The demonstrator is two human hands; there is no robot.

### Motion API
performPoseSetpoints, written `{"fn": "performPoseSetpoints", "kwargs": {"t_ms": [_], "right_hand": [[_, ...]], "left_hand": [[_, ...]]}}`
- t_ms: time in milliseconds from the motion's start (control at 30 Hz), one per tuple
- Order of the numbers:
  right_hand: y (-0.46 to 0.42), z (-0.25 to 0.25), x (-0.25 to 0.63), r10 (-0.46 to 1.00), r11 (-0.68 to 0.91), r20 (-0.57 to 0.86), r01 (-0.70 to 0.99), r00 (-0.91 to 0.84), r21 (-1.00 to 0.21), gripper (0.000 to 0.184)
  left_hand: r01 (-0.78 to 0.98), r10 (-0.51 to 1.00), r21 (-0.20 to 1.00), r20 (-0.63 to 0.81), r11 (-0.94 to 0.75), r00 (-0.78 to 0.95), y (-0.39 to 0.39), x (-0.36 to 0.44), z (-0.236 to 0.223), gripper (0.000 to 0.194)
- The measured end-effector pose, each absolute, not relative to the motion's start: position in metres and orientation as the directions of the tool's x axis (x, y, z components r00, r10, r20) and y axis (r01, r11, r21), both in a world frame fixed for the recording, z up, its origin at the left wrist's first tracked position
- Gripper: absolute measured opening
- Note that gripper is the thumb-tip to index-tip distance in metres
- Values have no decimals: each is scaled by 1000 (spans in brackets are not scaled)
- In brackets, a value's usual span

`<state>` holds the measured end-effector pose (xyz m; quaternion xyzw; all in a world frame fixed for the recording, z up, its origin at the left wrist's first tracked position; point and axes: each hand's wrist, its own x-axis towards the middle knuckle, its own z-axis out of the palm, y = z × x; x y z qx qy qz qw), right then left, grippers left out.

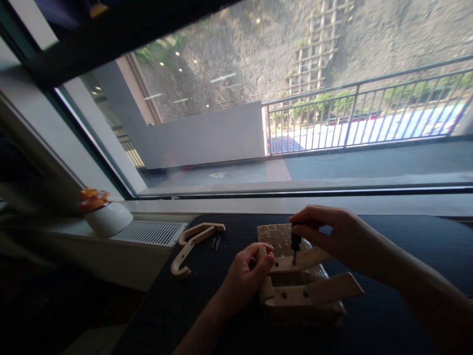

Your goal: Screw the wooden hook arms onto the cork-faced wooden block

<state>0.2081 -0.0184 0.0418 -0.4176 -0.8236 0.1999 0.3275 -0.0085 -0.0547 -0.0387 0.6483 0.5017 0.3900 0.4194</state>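
Observation:
My right hand [318, 224] grips a short dark-handled screwdriver [296, 239] held upright, its tip at a hole in a pale wooden hook [284, 265]. My left hand [252, 268] is closed around the curled end of that same hook. The hook lies across a rough-textured brown block [271, 231]. A second wooden hook [316, 293] with two dark holes lies on the block, nearer to me. Two more wooden hooks [192, 246] rest on the left part of the table, with several screws [214, 243] beside them.
The black table [155, 315] stands against a window sill [229, 206]. Left of it is a ledge with a vent grille [148, 233] and a white pot-like object with an orange top [107, 217]. Beyond the glass are a walkway and a railing [354, 118].

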Motion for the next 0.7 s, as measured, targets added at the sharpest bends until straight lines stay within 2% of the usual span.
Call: {"fn": "performPoseSetpoints", "kwargs": {"t_ms": [367, 500, 700], "right_hand": [[-20, 42, 201, 848, 513, 437, 673, -299, -533, 20], [-22, 43, 202, 810, 568, 473, 662, -346, -489, 17], [-31, 49, 209, 763, 645, 397, 567, -510, -512, 24]], "left_hand": [[316, 981, 941, 61, -118, 183, -54, -8, -38, 38], [323, 981, 938, 69, -125, 181, -53, -8, -39, 38], [316, 979, 939, 81, -137, 185, -54, -8, -39, 38]]}}
